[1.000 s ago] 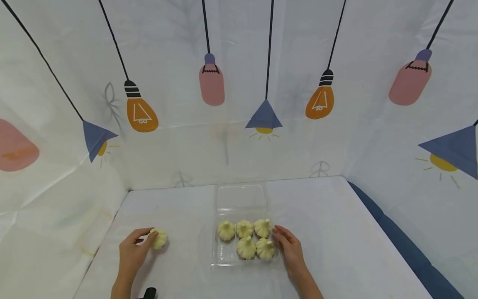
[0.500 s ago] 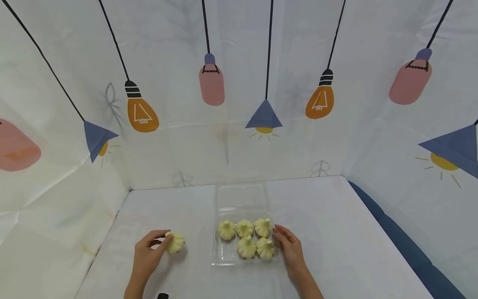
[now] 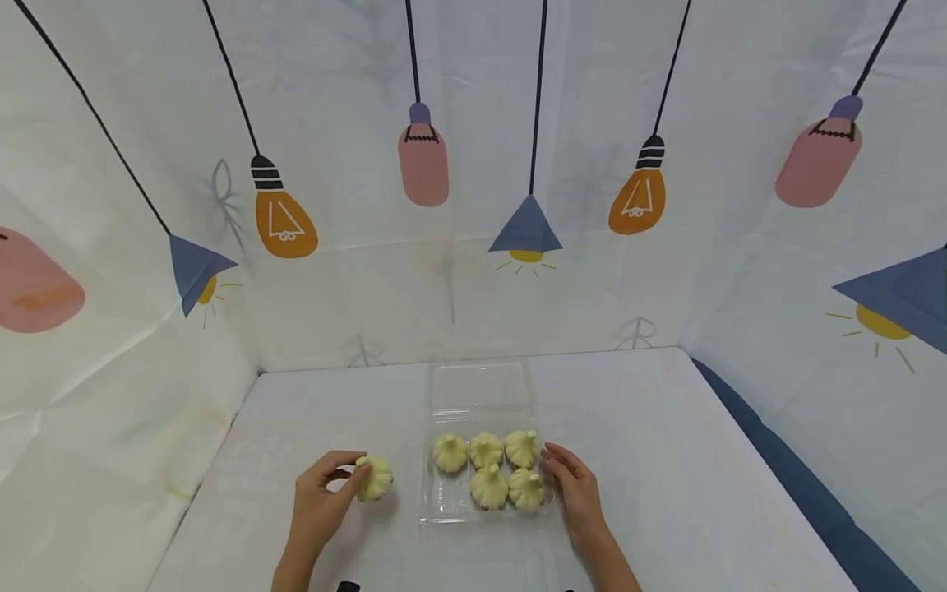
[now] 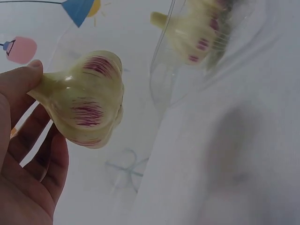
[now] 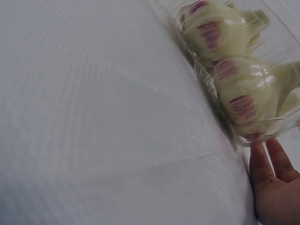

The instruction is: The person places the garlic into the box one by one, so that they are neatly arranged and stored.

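My left hand (image 3: 321, 497) pinches a garlic bulb (image 3: 376, 478) by its stem, above the table and left of a clear plastic box. Purple streaks mark this pale bulb (image 4: 86, 101) in the left wrist view. The lid of the box (image 3: 444, 521) lies open toward the back. Inside sit several garlic bulbs (image 3: 486, 451), three across the back row and two in the front row, at middle and right. My right hand (image 3: 580, 497) rests at the box's right side. In the right wrist view its fingertips (image 5: 258, 152) touch the plastic wall, fingers nearly straight.
The white table (image 3: 666, 460) ends at a white sheet wall (image 3: 370, 304) printed with hanging lamps, which also rises on both sides. A blue strip (image 3: 784, 460) runs along the table's right edge. A small black object (image 3: 348, 586) shows near my left forearm.
My left hand has carried the garlic bulb rightward, from the table's left part to near the box. The right hand and the box have stayed in place.
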`<action>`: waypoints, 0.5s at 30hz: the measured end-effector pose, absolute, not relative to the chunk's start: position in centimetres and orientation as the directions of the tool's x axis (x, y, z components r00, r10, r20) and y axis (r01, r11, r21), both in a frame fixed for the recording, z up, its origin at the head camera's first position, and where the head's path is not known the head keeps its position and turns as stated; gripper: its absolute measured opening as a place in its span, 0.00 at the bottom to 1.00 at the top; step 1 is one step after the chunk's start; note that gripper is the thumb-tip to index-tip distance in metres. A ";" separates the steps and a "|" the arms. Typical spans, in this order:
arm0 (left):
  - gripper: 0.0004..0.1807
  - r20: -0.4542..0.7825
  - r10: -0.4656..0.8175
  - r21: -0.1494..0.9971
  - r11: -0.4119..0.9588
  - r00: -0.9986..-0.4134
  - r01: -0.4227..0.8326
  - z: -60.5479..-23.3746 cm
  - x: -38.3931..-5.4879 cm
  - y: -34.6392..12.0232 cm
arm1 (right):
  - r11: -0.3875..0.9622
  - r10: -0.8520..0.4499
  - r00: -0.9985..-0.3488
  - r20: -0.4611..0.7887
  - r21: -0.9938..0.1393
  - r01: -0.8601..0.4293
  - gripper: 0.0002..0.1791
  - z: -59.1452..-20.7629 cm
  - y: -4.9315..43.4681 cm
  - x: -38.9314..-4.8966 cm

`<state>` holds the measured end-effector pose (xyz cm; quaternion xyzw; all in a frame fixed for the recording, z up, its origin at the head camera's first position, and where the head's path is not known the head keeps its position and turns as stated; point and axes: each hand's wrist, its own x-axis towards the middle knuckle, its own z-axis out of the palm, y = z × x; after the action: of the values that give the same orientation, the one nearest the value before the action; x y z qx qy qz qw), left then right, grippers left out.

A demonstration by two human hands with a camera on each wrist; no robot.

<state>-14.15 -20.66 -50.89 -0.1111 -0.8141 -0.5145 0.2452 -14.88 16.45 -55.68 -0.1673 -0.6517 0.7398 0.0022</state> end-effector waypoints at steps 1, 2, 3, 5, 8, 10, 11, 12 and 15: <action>0.13 0.520 -0.058 0.774 0.454 -0.852 0.441 -50.8 -14.1 -20.5 | -0.152 0.220 -0.945 -0.244 -0.965 0.214 0.21 -55.7 16.4 -14.8; 0.13 0.521 -0.051 0.769 0.460 -0.852 0.443 -50.7 -14.0 -20.3 | -0.151 0.217 -0.946 -0.241 -0.966 0.212 0.21 -55.8 16.4 -14.8; 0.13 0.523 -0.041 0.763 0.469 -0.851 0.446 -50.6 -13.9 -20.2 | -0.154 0.215 -0.945 -0.245 -0.964 0.215 0.21 -55.8 16.4 -14.7; 0.13 0.527 -0.030 0.754 0.478 -0.849 0.451 -50.5 -13.8 -20.0 | -0.159 0.211 -0.945 -0.249 -0.963 0.218 0.21 -55.7 16.4 -14.7; 0.13 0.534 -0.013 0.744 0.481 -0.845 0.463 -50.2 -13.9 -19.6 | -0.157 0.212 -0.944 -0.254 -0.962 0.223 0.20 -55.7 16.5 -14.7; 0.13 0.538 -0.001 0.741 0.476 -0.843 0.473 -50.2 -14.0 -19.3 | -0.154 0.218 -0.942 -0.255 -0.962 0.225 0.20 -55.6 16.6 -14.8; 0.13 0.539 0.003 0.742 0.471 -0.843 0.476 -50.1 -14.1 -19.2 | -0.153 0.221 -0.941 -0.255 -0.962 0.225 0.20 -55.6 16.6 -14.8; 0.13 0.541 0.005 0.741 0.469 -0.841 0.480 -50.2 -14.1 -19.0 | -0.151 0.221 -0.941 -0.256 -0.962 0.226 0.20 -55.6 16.6 -14.8; 0.13 0.537 0.004 0.739 0.481 -0.844 0.472 -50.2 -14.2 -18.5 | -0.154 0.215 -0.940 -0.264 -0.960 0.234 0.21 -55.7 16.6 -14.9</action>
<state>-14.17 -18.50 -50.15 -0.1441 -0.8264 -0.4888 0.2396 -14.86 16.55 -55.65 -0.1726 -0.6504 0.7397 -0.0064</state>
